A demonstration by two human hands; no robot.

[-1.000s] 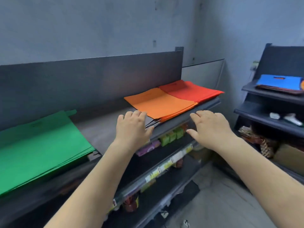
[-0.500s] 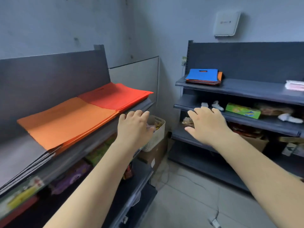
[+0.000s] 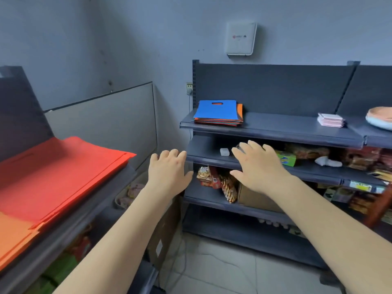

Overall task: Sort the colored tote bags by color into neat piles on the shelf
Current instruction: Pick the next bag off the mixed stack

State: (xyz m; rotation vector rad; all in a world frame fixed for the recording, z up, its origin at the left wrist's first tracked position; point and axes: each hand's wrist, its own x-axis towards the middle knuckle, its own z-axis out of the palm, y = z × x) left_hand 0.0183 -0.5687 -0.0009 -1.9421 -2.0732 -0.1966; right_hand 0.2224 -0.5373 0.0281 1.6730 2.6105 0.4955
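My left hand (image 3: pixel 168 171) and my right hand (image 3: pixel 257 166) are both raised in mid-air with fingers spread and relaxed, holding nothing, in front of the dark shelf unit (image 3: pixel 275 128) that stands against the back wall. The mixed stack of tote bags (image 3: pixel 218 112), blue on top with orange and red edges showing beneath, lies at the left end of that unit's top shelf, above and beyond both hands; bare shelf runs to its right as far as a small pink-white stack (image 3: pixel 331 119). Left of the unit, across an open strip of floor (image 3: pixel 212 268), the red pile (image 3: pixel 59 175) lies on a second shelf with its corner overhanging the front lip; the orange pile (image 3: pixel 12 236) overlaps it and is cut off by the frame. Goods on the unit's lower shelves are blurred and partly hidden behind my right hand.
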